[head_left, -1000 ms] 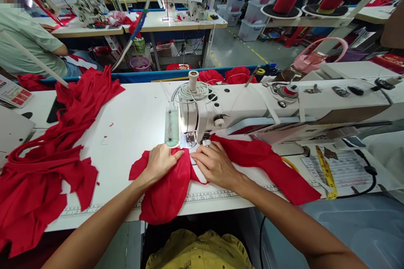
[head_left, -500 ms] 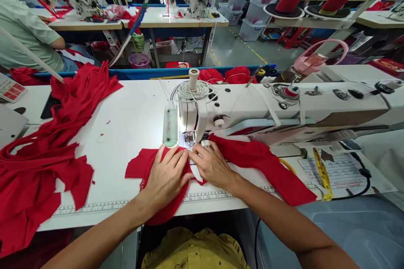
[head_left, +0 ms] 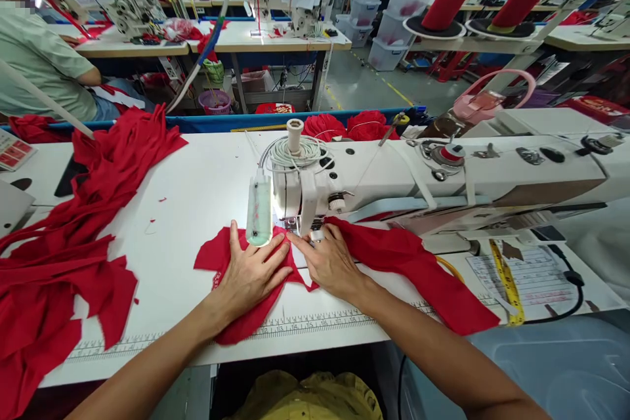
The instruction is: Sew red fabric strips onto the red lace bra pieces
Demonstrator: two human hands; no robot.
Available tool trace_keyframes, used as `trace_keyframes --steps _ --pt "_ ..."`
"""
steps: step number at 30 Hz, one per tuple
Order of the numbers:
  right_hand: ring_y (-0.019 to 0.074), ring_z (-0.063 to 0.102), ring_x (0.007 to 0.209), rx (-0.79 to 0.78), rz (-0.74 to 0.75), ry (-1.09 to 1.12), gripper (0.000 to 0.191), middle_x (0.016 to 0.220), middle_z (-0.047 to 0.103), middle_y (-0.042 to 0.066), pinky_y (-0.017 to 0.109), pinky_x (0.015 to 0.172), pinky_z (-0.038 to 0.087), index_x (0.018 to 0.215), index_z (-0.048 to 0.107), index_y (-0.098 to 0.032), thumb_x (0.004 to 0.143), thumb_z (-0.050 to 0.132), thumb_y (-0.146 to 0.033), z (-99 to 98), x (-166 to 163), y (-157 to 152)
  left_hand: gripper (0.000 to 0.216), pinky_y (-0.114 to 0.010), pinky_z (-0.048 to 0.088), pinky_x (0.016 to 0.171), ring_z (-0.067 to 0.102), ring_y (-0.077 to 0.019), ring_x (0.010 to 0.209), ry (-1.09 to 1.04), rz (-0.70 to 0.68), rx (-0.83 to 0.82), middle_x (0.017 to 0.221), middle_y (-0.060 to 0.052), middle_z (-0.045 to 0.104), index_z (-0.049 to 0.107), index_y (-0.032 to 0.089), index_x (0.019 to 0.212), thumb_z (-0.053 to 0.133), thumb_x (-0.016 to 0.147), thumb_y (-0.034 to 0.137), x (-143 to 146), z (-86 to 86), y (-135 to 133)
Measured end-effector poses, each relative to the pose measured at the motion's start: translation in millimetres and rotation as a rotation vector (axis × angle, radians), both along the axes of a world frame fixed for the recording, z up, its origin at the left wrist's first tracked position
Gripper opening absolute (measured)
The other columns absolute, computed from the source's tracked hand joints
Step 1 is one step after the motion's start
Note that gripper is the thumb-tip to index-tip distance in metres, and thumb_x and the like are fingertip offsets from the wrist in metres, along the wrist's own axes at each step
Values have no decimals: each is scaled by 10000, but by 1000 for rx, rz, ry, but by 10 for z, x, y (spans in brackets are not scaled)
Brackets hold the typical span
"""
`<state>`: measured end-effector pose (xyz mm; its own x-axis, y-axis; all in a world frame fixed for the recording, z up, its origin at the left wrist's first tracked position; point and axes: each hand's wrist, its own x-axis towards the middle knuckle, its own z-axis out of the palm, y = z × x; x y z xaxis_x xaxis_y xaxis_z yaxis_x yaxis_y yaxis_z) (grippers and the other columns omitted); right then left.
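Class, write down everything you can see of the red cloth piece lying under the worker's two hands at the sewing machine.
The red cloth piece is plain, soft-looking fabric, lying flat and slightly rumpled on the white table. It runs under the sewing machine head, one strip trailing right, a lobe left; its near edge crosses the printed ruler. The left hand presses flat on it; the right hand pins it beside the machine head.

A white sewing table (head_left: 207, 184) has a printed ruler strip (head_left: 315, 325) along its front edge. On it stand a sewing machine (head_left: 394, 170), a red fabric piece (head_left: 408, 262) by the needle and a heap of red cut fabric (head_left: 73, 243) at left. At right lie a yellow tape measure (head_left: 506, 282), a printed sheet (head_left: 531, 269) and a black cable (head_left: 575, 289).
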<state>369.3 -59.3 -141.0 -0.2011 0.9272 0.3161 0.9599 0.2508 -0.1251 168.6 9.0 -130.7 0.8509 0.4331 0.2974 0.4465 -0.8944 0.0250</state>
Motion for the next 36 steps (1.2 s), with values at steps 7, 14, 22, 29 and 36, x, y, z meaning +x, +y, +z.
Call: trace_keyframes --steps 7,14,22,29,36 --pt "232 472 853 150 -7 114 335 872 594 79 380 801 339 1048 725 -190 889 470 -44 -16 33 -37 339 -662 400 1014 606 -334 1155 -69 -4 -104 1281 -125 671 635 246 1292 505 996 348 39 11 59" --pt "219 477 832 194 -4 170 290 872 593 69 379 797 344 934 710 -180 887 462 -37 -8 48 -33 355 -642 432 987 599 -328 1148 -68 -7 -106 1241 -121 687 609 233 1314 479 1006 353 67 20 91" --pt "212 495 832 204 -26 182 242 853 593 65 375 810 358 928 719 -185 921 497 -89 -1 30 -49 367 -641 424 1010 607 -316 1137 -74 -17 -111 1201 -111 706 590 241 1346 477 1009 334 68 14 93" --pt "214 530 839 278 -19 252 182 876 604 71 383 797 385 865 654 -188 973 509 -205 31 60 -29 377 -658 416 1016 626 -313 1105 -91 12 -129 1175 -105 717 589 258 1356 504 1001 350 65 7 86" --pt "220 537 784 286 -59 250 202 824 609 59 348 742 372 902 581 -205 953 411 -109 10 149 69 353 -643 440 999 600 -324 1159 -93 12 -134 1188 -110 712 615 251 1325 508 1000 338 77 27 92"
